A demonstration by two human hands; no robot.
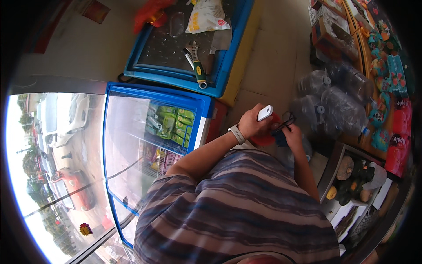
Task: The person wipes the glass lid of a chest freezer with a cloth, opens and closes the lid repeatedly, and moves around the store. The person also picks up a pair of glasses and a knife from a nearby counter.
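Observation:
My left hand, with a pale watch band on its wrist, is closed around a small white handheld device. To its right, my right hand grips dark-framed eyeglasses. A dark blue cloth hangs just beneath the glasses, against the right hand's fingers. Both hands are close together in front of my striped shirt. Below them shows a round red object, partly hidden; its kind is unclear.
At left stands a blue-framed display freezer holding green packets. Beyond it, a second blue-rimmed freezer bears an adjustable wrench and a white bag. Large plastic bottles and a produce bin are on the right.

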